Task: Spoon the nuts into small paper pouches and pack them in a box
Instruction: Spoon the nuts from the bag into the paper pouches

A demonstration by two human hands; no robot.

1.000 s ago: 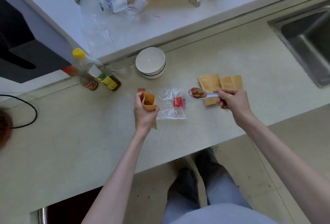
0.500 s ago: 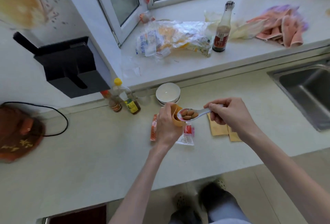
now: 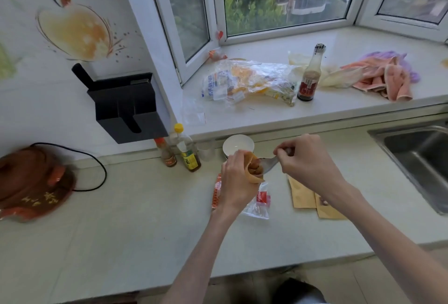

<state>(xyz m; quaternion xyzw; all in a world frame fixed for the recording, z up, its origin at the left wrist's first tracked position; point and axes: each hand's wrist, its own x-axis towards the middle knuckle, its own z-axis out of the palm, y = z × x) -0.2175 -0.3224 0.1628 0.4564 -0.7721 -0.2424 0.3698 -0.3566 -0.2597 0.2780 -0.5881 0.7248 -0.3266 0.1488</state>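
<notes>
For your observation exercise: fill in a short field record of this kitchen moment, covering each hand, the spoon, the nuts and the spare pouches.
left hand: grips open pouch
right hand: pinches spoon handle
spoon: tipped at pouch mouth
nuts: at pouch mouth
spare pouches: flat on counter, under right wrist
bowl: white, behind hands
box: none seen

- Soft daylight enters through the window (image 3: 278,0) and fills the scene evenly (no harsh glare).
- Shadows on the countertop (image 3: 121,218) are faint and diffuse.
- Wide-angle bending curves the frame edges.
- Overall slightly soft; the brown pot (image 3: 31,182) at left is smeared.
</notes>
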